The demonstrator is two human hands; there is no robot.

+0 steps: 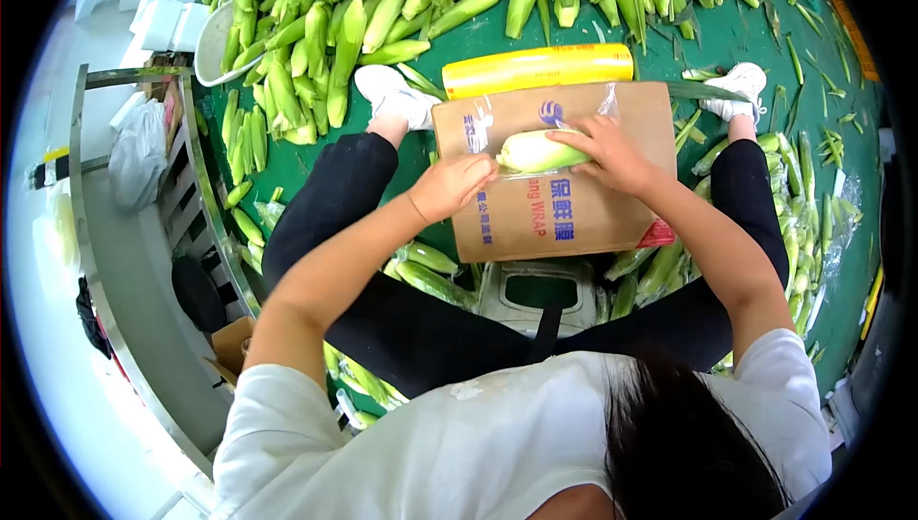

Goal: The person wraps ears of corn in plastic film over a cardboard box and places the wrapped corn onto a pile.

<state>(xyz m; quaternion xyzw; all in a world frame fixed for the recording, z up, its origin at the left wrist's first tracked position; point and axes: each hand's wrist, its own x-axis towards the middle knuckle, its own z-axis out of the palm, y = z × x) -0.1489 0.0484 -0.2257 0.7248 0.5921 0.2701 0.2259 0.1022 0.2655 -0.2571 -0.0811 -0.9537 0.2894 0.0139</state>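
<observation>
An ear of corn (541,152) with pale green husk lies across a brown cardboard box (507,219), with clear plastic film around it. My left hand (453,185) is closed at the ear's left end, its fingers pinching the film there. On the other side my right hand (606,151) rests its fingers and thumb on the ear's right end, holding it. Just beyond the box lies a yellow roll of film (537,70).
A large heap of unwrapped corn (382,4) spreads over the green floor (449,44) ahead. Film-wrapped ears (808,195) lie at the right. A metal rack (129,319) stands at the left, and a stool (488,302) is below the box.
</observation>
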